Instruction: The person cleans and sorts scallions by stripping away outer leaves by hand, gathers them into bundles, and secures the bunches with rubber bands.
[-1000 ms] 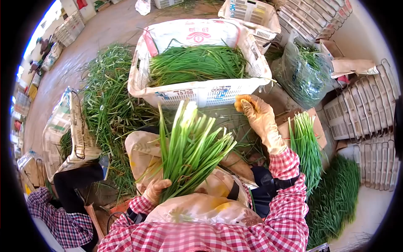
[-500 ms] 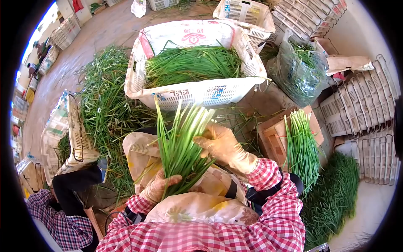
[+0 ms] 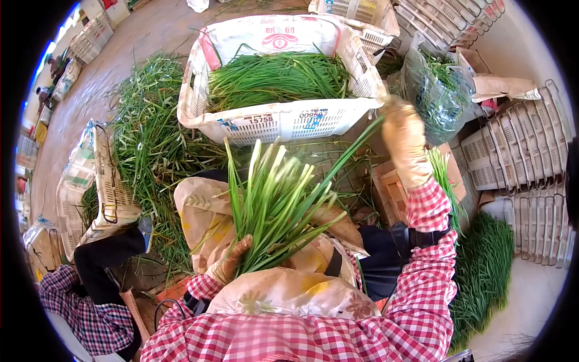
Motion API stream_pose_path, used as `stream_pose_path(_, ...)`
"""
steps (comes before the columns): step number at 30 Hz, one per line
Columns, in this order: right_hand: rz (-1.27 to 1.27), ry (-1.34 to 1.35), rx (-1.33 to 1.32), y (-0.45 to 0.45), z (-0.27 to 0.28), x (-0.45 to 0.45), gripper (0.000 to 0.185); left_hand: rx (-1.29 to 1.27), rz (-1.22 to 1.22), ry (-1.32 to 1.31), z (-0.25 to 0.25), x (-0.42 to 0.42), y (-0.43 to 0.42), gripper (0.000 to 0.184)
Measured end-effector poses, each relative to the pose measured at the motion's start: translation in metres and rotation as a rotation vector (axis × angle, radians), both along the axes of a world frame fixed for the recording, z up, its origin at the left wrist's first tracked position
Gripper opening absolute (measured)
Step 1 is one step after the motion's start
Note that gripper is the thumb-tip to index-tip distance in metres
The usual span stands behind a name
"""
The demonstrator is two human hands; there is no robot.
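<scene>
Gripping a bunch of green stalks [image 3: 280, 202] that is fanning out ahead of my left hand [image 3: 231, 260], I am holding my right hand [image 3: 404, 142], too blurred to tell if closed, by a long leaf [image 3: 350, 154]. Ahead of my grip a white crate [image 3: 277, 125] is holding greens [image 3: 277, 80]; past my right hand a clear bag [image 3: 439, 111] is holding leaves [image 3: 441, 71].

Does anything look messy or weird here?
Yes, the big heap of green leaves on the floor, left of the white crate, looks messy. It's tangled every which way, while the greens inside the crate lie mostly side by side. I can't tell whether it spilled.
</scene>
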State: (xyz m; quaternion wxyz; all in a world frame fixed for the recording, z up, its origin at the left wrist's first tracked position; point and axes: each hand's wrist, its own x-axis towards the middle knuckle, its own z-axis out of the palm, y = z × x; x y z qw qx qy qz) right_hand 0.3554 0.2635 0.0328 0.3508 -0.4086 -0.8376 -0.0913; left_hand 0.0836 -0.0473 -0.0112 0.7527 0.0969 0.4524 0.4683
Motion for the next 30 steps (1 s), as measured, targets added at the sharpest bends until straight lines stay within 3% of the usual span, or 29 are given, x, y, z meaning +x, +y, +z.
stream_pose_path(1, -0.081, -0.05, 0.089, 0.018, -0.012, 0.015, 0.016, -0.015, 0.019, -0.03, -0.009, -0.002, -0.003, 0.056)
stream_pose_path(3, -0.406, -0.23, -0.139, 0.011, -0.02, 0.01, 0.026, -0.024, 0.037, -0.033, -0.012, -0.003, -0.002, 0.056)
stream_pose_path(5, -0.247, -0.237, -0.485, -0.035, -0.007, -0.028, 0.037, -0.016, 0.036, 0.016, -0.005, -0.001, 0.001, 0.056)
stream_pose_path(6, 0.123, 0.324, -1.051, -0.057, -0.004, -0.041, 0.036, 0.002, 0.012, 0.055, 0.003, 0.0, 0.005, 0.056)
stream_pose_path(7, 0.275, 0.966, -1.574, -0.08, -0.001, -0.055, 0.035, 0.01, -0.036, 0.035, 0.007, 0.001, 0.008, 0.056)
stream_pose_path(8, 0.462, 0.93, -1.74, -0.098, 0.001, -0.062, 0.033, 0.02, -0.079, 0.018, 0.011, 0.001, 0.01, 0.056)
stream_pose_path(9, 0.355, 0.52, -1.63, -0.112, 0.007, -0.08, 0.032, 0.042, -0.104, 0.014, 0.018, -0.001, 0.011, 0.057)
stream_pose_path(10, 0.343, 0.373, -1.668, -0.119, 0.01, -0.089, 0.033, -0.005, -0.083, -0.008, 0.022, -0.001, 0.01, 0.056)
stream_pose_path(11, 0.337, 0.384, -1.587, -0.125, -0.005, -0.097, 0.03, -0.052, -0.059, -0.03, 0.026, 0.0, 0.008, 0.056)
stream_pose_path(12, 0.121, 0.498, -1.72, -0.135, 0.015, -0.107, 0.029, -0.098, -0.034, -0.051, 0.03, 0.002, 0.005, 0.057)
stream_pose_path(14, 0.161, 0.403, -1.665, -0.127, 0.004, -0.103, 0.02, 0.045, -0.025, -0.09, 0.01, 0.003, -0.001, 0.058)
stream_pose_path(16, 0.134, 0.493, -1.563, -0.132, 0.023, -0.102, 0.016, 0.178, -0.093, -0.134, -0.018, -0.002, -0.004, 0.06)
stream_pose_path(17, 0.243, 0.577, -1.263, -0.115, 0.009, -0.087, 0.016, 0.123, 0.01, -0.24, -0.033, -0.002, -0.007, 0.056)
stream_pose_path(18, 0.161, 0.791, -1.231, -0.091, 0.011, -0.073, 0.016, 0.108, 0.044, -0.298, -0.04, 0.001, -0.006, 0.056)
stream_pose_path(19, 0.31, 1.003, -1.18, -0.054, 0.01, -0.041, 0.017, 0.101, 0.056, -0.302, -0.046, 0.002, -0.006, 0.056)
stream_pose_path(20, 0.217, 1.164, -0.914, -0.02, 0.004, -0.021, 0.021, 0.104, 0.055, -0.29, -0.048, 0.001, -0.005, 0.057)
stream_pose_path(22, -0.269, 0.386, -0.294, 0.035, -0.018, 0.025, 0.03, 0.112, 0.058, -0.251, -0.048, 0.002, -0.009, 0.057)
stream_pose_path(23, -0.481, -0.032, -0.187, 0.026, -0.004, 0.027, 0.041, 0.119, 0.063, -0.233, -0.047, 0.002, -0.008, 0.057)
stream_pose_path(25, -0.036, 0.028, -0.508, 0.02, -0.041, 0.02, 0.064, 0.141, 0.072, -0.184, -0.043, 0.002, -0.013, 0.058)
stream_pose_path(27, 0.594, -0.083, -0.722, -0.01, -0.05, -0.012, 0.064, 0.151, 0.086, -0.128, -0.043, 0.005, -0.014, 0.058)
stream_pose_path(29, 1.002, 0.025, -1.471, -0.054, -0.008, -0.055, 0.062, 0.165, 0.088, -0.039, -0.041, 0.006, -0.016, 0.059)
stream_pose_path(30, 0.878, -0.235, -1.24, -0.061, -0.015, -0.059, 0.061, 0.166, 0.085, 0.015, -0.042, 0.006, -0.02, 0.059)
